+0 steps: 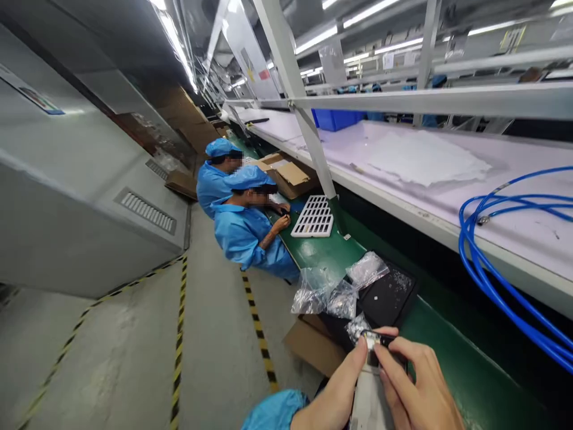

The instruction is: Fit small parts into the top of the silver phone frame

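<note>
Bare left hand and bare right hand, both pinching a small dark part with a pale, shiny middle! Just beyond, crumpled clear plastic bags crowd a flat black tray on the green bench. Further along, a white tray with dark slots, and two people in blue caps and smocks, heads bowed.

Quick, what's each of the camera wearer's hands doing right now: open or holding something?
Left hand: closed, holding a small part.
Right hand: closed on the same small part.
</note>
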`<state>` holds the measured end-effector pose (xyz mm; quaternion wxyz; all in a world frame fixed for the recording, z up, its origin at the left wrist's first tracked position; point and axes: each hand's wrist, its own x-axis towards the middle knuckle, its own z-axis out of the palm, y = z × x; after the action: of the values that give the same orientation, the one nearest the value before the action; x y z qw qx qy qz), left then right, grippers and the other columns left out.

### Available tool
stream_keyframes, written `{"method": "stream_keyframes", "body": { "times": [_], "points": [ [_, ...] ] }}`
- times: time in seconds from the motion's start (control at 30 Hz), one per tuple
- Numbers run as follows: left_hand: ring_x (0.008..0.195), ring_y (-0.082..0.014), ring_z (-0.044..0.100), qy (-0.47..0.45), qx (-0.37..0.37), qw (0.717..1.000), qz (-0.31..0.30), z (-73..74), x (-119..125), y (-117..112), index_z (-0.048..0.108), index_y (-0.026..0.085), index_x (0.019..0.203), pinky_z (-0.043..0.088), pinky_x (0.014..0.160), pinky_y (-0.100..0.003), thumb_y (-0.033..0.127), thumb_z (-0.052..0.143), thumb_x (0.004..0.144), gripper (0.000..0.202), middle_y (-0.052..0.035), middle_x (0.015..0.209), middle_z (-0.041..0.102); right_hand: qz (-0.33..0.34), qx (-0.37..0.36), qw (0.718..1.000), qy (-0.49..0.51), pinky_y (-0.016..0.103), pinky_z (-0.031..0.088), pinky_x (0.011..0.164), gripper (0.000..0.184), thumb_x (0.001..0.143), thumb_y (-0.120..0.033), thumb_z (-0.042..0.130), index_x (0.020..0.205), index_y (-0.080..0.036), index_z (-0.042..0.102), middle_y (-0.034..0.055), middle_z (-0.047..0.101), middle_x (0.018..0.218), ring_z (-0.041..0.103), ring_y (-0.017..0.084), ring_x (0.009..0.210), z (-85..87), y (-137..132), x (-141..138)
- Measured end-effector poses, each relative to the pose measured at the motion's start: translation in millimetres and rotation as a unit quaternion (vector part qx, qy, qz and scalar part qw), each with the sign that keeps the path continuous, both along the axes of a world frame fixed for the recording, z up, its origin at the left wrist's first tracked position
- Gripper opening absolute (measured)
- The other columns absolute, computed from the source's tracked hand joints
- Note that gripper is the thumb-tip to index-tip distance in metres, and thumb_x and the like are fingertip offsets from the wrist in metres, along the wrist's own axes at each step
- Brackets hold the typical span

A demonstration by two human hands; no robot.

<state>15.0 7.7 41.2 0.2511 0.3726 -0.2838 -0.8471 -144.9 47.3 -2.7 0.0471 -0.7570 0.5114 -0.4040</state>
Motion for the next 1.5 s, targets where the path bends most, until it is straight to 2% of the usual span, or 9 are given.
{"method": "stream_keyframes", "body": {
  "times": [0.07, 0.13, 0.37, 0.73, 0.87, 1.07, 1.23, 1.4, 1.5],
  "points": [
    [0.118, -0.0300, 0.057, 0.007, 0.016, 1.000, 0.016, 5.7, -2.4, 1.5, 0.048, 0.016, 0.141, 0.039, 0.107, -0.045, 0.054, 0.035, 0.101, 0.057, -0.0139, 0.120, 0.063, 0.019, 0.028, 0.999, -0.015, 0.030, 0.054, 0.073, 0.043, 0.087, -0.006, 0.051, 0.130, -0.013, 0.056, 0.0148, 0.055, 0.111, 0.054, 0.021, 0.097, 1.3, 3.1, -0.4],
    [0.113, -0.0304, 0.059, 0.015, 0.026, 0.999, 0.019, 8.1, -3.6, 1.3, 0.045, 0.013, 0.142, 0.043, 0.102, -0.044, 0.053, 0.032, 0.101, 0.058, -0.0160, 0.116, 0.063, 0.023, 0.044, 0.998, -0.033, 0.031, 0.052, 0.072, 0.044, 0.087, -0.005, 0.051, 0.130, -0.012, 0.056, 0.0157, 0.052, 0.112, 0.050, 0.022, 0.099, 4.8, 3.9, 0.0],
    [0.122, -0.0299, 0.053, -0.035, 0.052, 0.998, 0.010, 3.0, 2.5, 5.8, 0.034, 0.018, 0.149, 0.039, 0.108, -0.045, 0.060, 0.035, 0.098, 0.066, -0.0153, 0.127, 0.058, 0.021, 0.054, 0.997, -0.059, 0.030, 0.047, 0.068, 0.038, 0.089, -0.006, 0.050, 0.126, -0.011, 0.057, 0.0154, 0.050, 0.109, 0.046, 0.021, 0.093, 14.6, 0.0, 2.9],
    [0.130, -0.0296, 0.046, -0.077, -0.014, 0.997, -0.006, 8.8, 3.7, 5.6, 0.048, 0.018, 0.140, 0.031, 0.115, -0.044, 0.059, 0.035, 0.099, 0.060, -0.0121, 0.137, 0.053, 0.035, 0.077, 0.995, -0.045, 0.037, 0.044, 0.074, 0.040, 0.091, -0.008, 0.053, 0.130, -0.010, 0.056, 0.0171, 0.051, 0.113, 0.046, 0.025, 0.100, 15.6, 0.9, 2.8],
    [0.138, -0.0274, 0.036, -0.130, -0.014, 0.991, 0.011, 9.3, 4.9, 9.4, 0.051, 0.018, 0.138, 0.023, 0.120, -0.041, 0.061, 0.036, 0.098, 0.060, -0.0096, 0.141, 0.050, 0.026, 0.069, 0.996, -0.053, 0.037, 0.042, 0.075, 0.037, 0.091, -0.011, 0.056, 0.128, -0.008, 0.058, 0.0161, 0.052, 0.113, 0.047, 0.025, 0.099, 21.4, -2.1, 10.8],
    [0.138, -0.0229, 0.037, -0.138, -0.049, 0.989, 0.012, 14.4, 1.8, 9.3, 0.053, 0.021, 0.136, 0.022, 0.121, -0.036, 0.058, 0.034, 0.100, 0.055, -0.0053, 0.140, 0.052, 0.008, 0.058, 0.996, -0.070, 0.037, 0.037, 0.077, 0.033, 0.095, -0.016, 0.052, 0.125, -0.003, 0.056, 0.0151, 0.053, 0.110, 0.046, 0.023, 0.095, 26.3, 0.4, 22.9],
    [0.135, -0.0239, 0.043, -0.134, -0.023, 0.990, 0.023, 11.7, -0.5, 9.9, 0.052, 0.019, 0.136, 0.025, 0.120, -0.038, 0.058, 0.033, 0.100, 0.056, -0.0069, 0.138, 0.055, -0.018, 0.050, 0.998, -0.042, 0.039, 0.035, 0.080, 0.032, 0.096, -0.019, 0.051, 0.121, 0.000, 0.056, 0.0163, 0.052, 0.109, 0.046, 0.024, 0.095, 26.1, 2.0, 27.6],
    [0.139, -0.0247, 0.036, -0.152, -0.020, 0.988, 0.036, 12.6, -3.1, 11.8, 0.053, 0.019, 0.136, 0.018, 0.122, -0.038, 0.058, 0.035, 0.100, 0.056, -0.0069, 0.141, 0.052, -0.035, 0.052, 0.997, -0.038, 0.039, 0.033, 0.081, 0.030, 0.097, -0.021, 0.049, 0.118, -0.002, 0.056, 0.0158, 0.053, 0.107, 0.046, 0.024, 0.094, 28.7, 1.2, 28.5],
    [0.136, -0.0265, 0.040, -0.135, -0.001, 0.990, 0.041, 14.4, -4.7, 12.9, 0.052, 0.018, 0.136, 0.025, 0.120, -0.040, 0.056, 0.035, 0.101, 0.055, -0.0087, 0.138, 0.054, -0.031, 0.068, 0.995, -0.063, 0.038, 0.034, 0.081, 0.031, 0.096, -0.021, 0.050, 0.120, -0.002, 0.056, 0.0163, 0.052, 0.108, 0.046, 0.024, 0.094, 27.8, 4.4, 27.0]
  ]
}}
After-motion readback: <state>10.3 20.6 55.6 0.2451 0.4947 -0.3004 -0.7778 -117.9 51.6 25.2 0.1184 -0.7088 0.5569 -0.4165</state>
